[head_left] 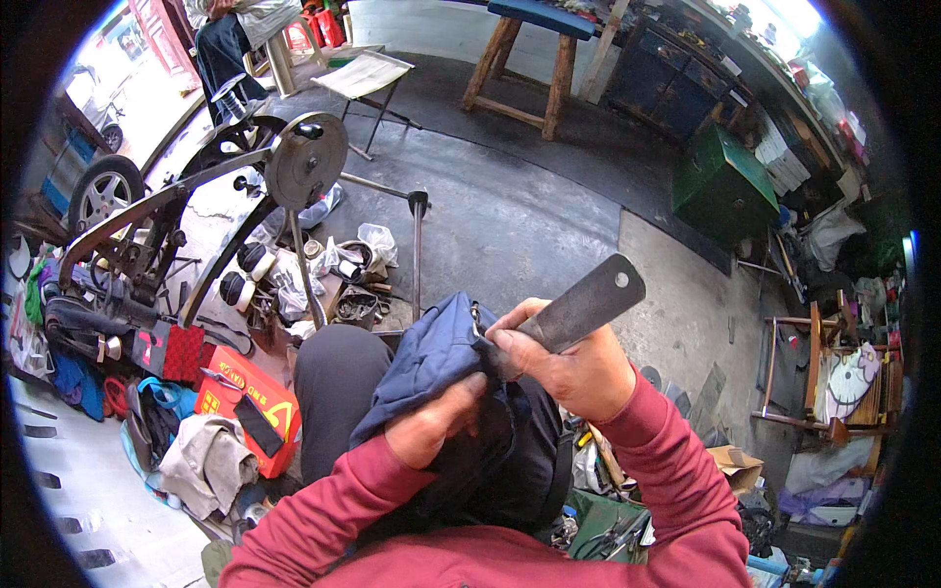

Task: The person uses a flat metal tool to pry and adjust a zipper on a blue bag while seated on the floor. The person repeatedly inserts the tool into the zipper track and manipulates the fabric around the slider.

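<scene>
Cloth (421, 348) bunched on the lap (333, 387), left hand (431, 426) against its near side, hold unclear; right hand (578, 372), just right of it, grips the blade (595, 302), long axis slanting up-right, away from the cloth.

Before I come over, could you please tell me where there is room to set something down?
Dark floor is bare between the folding stool and green box, as is pale floor beyond the right hand; around the red box it is crowded.

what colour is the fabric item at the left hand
The fabric item is dark blue, clearest in the head view.
</scene>
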`<state>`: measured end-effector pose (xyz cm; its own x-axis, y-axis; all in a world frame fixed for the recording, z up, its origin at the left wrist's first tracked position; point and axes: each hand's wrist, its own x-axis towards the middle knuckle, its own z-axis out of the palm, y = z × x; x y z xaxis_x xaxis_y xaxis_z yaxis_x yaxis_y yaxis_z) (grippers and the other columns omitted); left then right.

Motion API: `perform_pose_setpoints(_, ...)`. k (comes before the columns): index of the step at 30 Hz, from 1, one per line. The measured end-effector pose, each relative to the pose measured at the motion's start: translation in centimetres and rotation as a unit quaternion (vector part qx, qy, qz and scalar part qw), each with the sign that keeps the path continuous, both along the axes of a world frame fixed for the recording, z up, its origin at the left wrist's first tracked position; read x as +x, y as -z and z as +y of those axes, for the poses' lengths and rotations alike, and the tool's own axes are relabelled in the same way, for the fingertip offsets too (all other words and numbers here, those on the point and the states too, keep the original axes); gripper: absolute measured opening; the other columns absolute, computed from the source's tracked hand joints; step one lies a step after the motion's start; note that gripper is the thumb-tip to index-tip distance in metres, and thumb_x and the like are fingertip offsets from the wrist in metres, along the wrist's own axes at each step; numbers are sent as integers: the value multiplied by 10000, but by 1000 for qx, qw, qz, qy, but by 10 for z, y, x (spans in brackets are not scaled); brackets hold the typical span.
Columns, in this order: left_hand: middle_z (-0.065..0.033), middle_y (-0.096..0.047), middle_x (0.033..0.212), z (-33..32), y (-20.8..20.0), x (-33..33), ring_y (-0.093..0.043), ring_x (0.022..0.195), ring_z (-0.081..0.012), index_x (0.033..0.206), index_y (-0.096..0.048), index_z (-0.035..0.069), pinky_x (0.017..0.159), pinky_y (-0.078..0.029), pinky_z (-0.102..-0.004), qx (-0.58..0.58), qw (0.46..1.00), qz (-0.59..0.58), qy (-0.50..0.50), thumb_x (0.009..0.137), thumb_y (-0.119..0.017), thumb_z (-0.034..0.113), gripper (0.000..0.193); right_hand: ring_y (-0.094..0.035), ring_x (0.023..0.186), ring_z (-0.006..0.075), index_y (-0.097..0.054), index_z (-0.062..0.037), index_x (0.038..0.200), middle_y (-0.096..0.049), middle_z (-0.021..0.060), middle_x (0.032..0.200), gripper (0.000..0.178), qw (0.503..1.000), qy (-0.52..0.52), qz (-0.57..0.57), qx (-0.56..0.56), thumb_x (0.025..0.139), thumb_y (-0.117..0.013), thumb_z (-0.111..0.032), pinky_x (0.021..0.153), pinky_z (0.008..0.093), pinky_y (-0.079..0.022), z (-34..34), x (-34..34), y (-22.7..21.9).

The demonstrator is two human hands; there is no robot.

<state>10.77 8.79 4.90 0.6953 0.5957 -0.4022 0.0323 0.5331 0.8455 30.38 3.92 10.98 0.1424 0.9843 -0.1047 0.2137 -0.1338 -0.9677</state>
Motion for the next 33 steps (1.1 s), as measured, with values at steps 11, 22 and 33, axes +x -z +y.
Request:
perform_pose_setpoints(11, -2, -534, 708, 5, 2, -3, -473, 573, -127, 941, -630, 77, 562, -413, -285, 150, 986, 28, 66, 1038, -531, 199, 184, -704, 806, 285, -701, -7, 1030, -707, 159, 882, 150, 975, -103, -162, 114, 919, -690, -107, 728, 345, -553, 8, 6, -3)
perform_pose_setpoints(22, -17, -631, 809, -27, 5, 2, -605, 721, -122, 1054, -659, 12, 652, -494, -298, 75, 994, -26, -74, 985, -686, 163, 168, -718, 779, 394, -694, -1, 915, -693, 222, 790, 118, 973, 45, -202, 101, 862, -691, -106, 690, 429, -564, 4, -1, 7)
perform_pose_setpoints(33, -60, -636, 783, -16, 0, 2, -581, 639, -157, 974, -624, 44, 578, -463, -293, 83, 996, -42, -9, 1060, -512, 355, 341, -661, 834, 112, -729, 25, 1010, -716, 53, 884, 204, 994, 86, 31, 67, 1008, -639, -157, 749, 258, -508, -8, 2, 8)
